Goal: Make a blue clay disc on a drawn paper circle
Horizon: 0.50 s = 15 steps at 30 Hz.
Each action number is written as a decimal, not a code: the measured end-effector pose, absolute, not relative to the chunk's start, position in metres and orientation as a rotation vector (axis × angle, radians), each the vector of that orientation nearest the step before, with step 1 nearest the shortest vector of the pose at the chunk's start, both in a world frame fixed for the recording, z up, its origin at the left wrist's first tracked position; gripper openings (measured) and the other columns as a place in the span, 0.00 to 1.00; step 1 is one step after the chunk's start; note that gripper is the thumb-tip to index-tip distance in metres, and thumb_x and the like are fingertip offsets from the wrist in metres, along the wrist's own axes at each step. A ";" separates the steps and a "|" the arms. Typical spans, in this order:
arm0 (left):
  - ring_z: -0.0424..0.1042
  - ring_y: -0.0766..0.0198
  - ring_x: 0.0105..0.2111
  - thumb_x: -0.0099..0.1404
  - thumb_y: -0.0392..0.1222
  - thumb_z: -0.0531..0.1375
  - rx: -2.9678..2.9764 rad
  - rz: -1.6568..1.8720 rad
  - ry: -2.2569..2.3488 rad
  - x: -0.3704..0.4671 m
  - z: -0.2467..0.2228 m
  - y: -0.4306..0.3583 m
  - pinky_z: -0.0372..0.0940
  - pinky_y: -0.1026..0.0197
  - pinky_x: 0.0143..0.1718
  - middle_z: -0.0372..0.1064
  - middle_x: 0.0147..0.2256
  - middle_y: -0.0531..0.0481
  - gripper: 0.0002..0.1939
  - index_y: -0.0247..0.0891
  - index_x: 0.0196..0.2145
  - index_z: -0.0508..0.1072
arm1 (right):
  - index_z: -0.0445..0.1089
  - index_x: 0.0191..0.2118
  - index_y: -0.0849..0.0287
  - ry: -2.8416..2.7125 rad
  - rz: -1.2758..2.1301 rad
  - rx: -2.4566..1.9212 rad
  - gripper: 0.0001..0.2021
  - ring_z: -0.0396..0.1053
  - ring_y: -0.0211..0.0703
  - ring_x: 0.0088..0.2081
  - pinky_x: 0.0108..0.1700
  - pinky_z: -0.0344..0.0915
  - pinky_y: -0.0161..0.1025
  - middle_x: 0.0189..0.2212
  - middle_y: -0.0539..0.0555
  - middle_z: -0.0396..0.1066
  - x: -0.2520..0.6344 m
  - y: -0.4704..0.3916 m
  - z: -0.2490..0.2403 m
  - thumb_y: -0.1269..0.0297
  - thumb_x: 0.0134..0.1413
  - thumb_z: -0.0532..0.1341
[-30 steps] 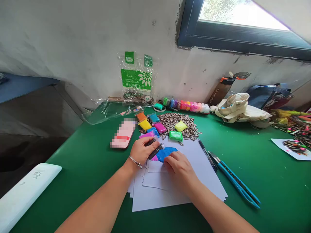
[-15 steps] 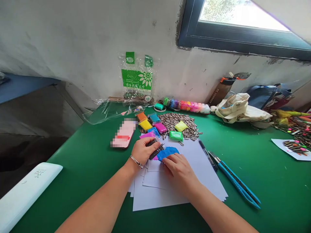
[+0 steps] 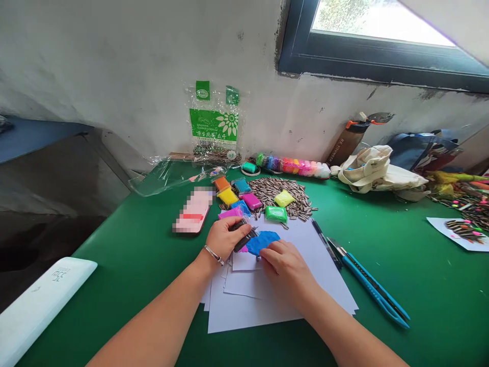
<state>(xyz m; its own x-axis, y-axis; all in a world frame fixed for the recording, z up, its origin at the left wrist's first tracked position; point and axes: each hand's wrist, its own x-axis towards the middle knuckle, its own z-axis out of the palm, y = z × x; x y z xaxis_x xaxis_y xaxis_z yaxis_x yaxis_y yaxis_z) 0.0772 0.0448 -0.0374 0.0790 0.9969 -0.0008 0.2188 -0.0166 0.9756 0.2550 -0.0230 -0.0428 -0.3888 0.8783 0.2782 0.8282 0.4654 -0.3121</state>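
Observation:
My left hand (image 3: 225, 238) is closed around a small dark bottle (image 3: 243, 238), tilted at the left edge of a flat blue clay piece (image 3: 263, 241). With fingertips pressed together at the lower right edge of that piece, my right hand (image 3: 284, 265) touches the blue clay. A bit of pink clay (image 3: 243, 249) shows beneath the bottle. Under both hands lie stacked white paper sheets (image 3: 244, 311). Wrapped clay packs sit just beyond, among them a green one (image 3: 275, 214), a yellow one (image 3: 228, 197) and a magenta one (image 3: 251, 201).
Striped seeds (image 3: 273, 187) are heaped behind the paper. A phone (image 3: 193, 211) lies left; a black pen (image 3: 325, 242) and blue tweezers (image 3: 376, 290) lie right. A white device (image 3: 46, 306) is at the near left, a cloth bag (image 3: 376, 171) at the back right.
My right hand has drawn back slightly to the right and down, its fingers more bunched, so more of the blue clay shows. My left hand holds the bottle in nearly the same place.

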 end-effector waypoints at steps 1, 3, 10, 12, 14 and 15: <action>0.71 0.57 0.33 0.50 0.52 0.65 1.414 1.043 1.307 0.077 -0.038 0.045 0.65 0.59 0.35 0.73 0.31 0.47 0.19 0.35 0.34 0.78 | 0.70 0.29 0.55 -2.333 0.179 -1.433 0.09 0.62 0.41 0.32 0.35 0.55 0.39 0.26 0.51 0.67 0.255 -0.023 -0.043 0.75 0.55 0.56; 0.70 0.57 0.33 0.50 0.52 0.66 1.416 1.044 1.309 0.077 -0.038 0.045 0.65 0.59 0.35 0.73 0.32 0.47 0.19 0.34 0.34 0.78 | 0.71 0.30 0.55 -2.364 0.192 -1.423 0.09 0.62 0.41 0.32 0.35 0.54 0.39 0.26 0.51 0.67 0.254 -0.024 -0.044 0.75 0.54 0.57; 0.71 0.57 0.32 0.50 0.52 0.66 1.407 1.046 1.304 0.077 -0.037 0.045 0.66 0.59 0.34 0.74 0.31 0.47 0.19 0.35 0.34 0.78 | 0.71 0.29 0.55 -2.382 0.213 -1.419 0.10 0.62 0.41 0.32 0.34 0.54 0.39 0.25 0.51 0.67 0.255 -0.024 -0.035 0.76 0.53 0.57; 0.71 0.57 0.32 0.50 0.52 0.66 1.401 1.047 1.301 0.077 -0.036 0.044 0.66 0.59 0.34 0.74 0.30 0.48 0.18 0.35 0.34 0.78 | 0.73 0.31 0.55 -2.362 0.232 -1.418 0.11 0.62 0.41 0.32 0.35 0.54 0.39 0.26 0.52 0.68 0.257 -0.024 -0.030 0.77 0.54 0.56; 0.71 0.58 0.31 0.50 0.52 0.65 1.397 1.043 1.297 0.077 -0.035 0.044 0.65 0.59 0.33 0.74 0.30 0.48 0.18 0.35 0.34 0.78 | 0.73 0.35 0.54 -2.382 0.243 -1.381 0.12 0.61 0.41 0.33 0.35 0.54 0.39 0.28 0.52 0.68 0.259 -0.025 -0.026 0.76 0.54 0.56; 0.71 0.58 0.30 0.50 0.52 0.65 1.397 1.041 1.294 0.078 -0.035 0.044 0.65 0.59 0.33 0.73 0.29 0.48 0.18 0.35 0.34 0.78 | 0.73 0.37 0.54 -2.409 0.243 -1.357 0.12 0.61 0.41 0.34 0.35 0.54 0.39 0.30 0.53 0.69 0.259 -0.026 -0.024 0.76 0.54 0.56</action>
<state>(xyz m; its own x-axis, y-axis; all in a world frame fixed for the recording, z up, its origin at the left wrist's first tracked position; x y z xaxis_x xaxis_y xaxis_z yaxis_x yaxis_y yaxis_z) 0.0776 0.0437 -0.0348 0.0842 0.9964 -0.0095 0.2041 -0.0079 0.9789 0.2594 -0.0256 -0.0240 -0.4719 0.8518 0.2276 0.7890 0.5232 -0.3221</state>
